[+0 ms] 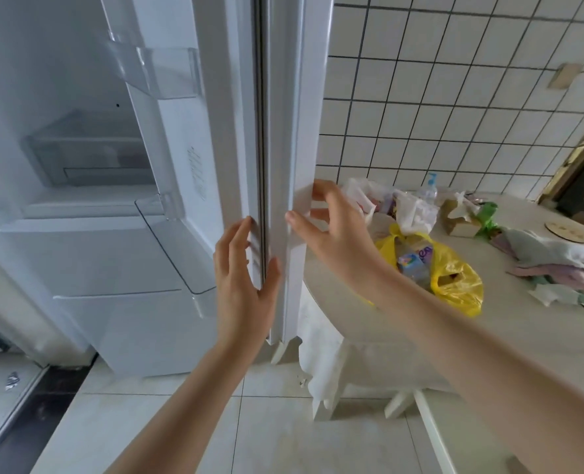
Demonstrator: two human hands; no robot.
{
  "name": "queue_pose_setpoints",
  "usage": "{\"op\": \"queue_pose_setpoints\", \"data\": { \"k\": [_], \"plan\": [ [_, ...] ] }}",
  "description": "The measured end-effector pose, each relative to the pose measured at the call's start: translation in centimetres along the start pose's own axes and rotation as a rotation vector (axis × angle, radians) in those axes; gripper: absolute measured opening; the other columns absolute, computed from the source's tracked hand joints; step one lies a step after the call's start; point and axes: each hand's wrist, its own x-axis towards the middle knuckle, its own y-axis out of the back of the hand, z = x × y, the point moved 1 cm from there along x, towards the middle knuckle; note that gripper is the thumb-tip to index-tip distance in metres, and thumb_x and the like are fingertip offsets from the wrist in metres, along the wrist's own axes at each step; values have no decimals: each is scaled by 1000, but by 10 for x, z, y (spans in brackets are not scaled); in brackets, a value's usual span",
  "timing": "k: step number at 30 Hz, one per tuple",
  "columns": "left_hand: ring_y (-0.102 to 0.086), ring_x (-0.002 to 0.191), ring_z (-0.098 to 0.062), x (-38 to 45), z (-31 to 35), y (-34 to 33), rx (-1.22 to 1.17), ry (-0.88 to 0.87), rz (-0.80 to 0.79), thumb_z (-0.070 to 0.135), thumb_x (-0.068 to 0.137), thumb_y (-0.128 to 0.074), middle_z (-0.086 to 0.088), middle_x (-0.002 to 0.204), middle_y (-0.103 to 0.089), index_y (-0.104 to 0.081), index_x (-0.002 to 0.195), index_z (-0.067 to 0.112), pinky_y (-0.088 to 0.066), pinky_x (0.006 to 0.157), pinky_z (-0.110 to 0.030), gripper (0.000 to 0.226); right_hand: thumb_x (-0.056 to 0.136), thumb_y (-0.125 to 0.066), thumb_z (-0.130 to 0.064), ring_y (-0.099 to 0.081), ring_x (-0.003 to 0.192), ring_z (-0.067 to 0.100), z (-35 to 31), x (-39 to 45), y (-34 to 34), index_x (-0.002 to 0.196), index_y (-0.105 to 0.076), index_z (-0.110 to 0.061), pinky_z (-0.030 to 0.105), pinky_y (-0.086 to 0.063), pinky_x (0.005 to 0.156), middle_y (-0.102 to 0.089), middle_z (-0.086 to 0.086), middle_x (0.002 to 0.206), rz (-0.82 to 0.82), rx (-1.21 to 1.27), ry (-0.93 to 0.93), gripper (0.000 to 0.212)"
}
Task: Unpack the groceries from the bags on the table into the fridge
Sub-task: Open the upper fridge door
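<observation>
The white fridge door [280, 138] stands open edge-on in the middle of the view, with clear door bins [177, 248] on its inner side. My left hand [242, 285] lies flat against the door's inner edge, fingers apart. My right hand [331, 230] grips the door's outer edge, thumb in front and fingers behind. On the table [523, 336] to the right lie a yellow bag [454, 278] with packaged groceries showing inside and a white bag [410, 208] behind it. The fridge interior [85, 159] at left shows a clear drawer and shelves.
A small bottle [432, 188], a tissue box [461, 217], a green wrapper [487, 217] and a pile of pastel cloths [557, 265] lie on the table. A white tiled wall [454, 97] stands behind it. A tiled floor [283, 422] lies below.
</observation>
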Motion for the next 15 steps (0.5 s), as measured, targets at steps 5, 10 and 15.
{"op": "queue_pose_setpoints", "data": {
  "k": [5, 10, 15],
  "plan": [
    [-56, 105, -7, -3, 16, 8, -83, 28, 36, 10, 89, -58, 6, 128, -45, -51, 134, 12, -49, 90, -28, 46, 93, -60, -25, -59, 105, -1, 7, -9, 7, 126, -51, -15, 22, -50, 91, -61, -8, 117, 11, 61, -45, 36],
    [-56, 111, -19, -9, 25, 3, -92, -113, 18, -1, 87, -58, -5, 125, -50, -66, 113, 7, -49, 91, -28, 29, 96, -54, -23, -59, 107, 2, 26, -32, 25, 127, -51, -17, 23, -51, 87, -62, -10, 112, 42, 64, -94, 32],
    [-49, 111, 1, -31, 14, -18, -94, -140, -56, 13, 89, -54, -4, 121, -53, -73, 100, 10, -39, 92, -10, 22, 96, -54, -15, -58, 109, 3, 61, -63, 51, 126, -53, -13, 9, -46, 82, -63, -4, 110, 88, -8, -166, 30]
  ]
}}
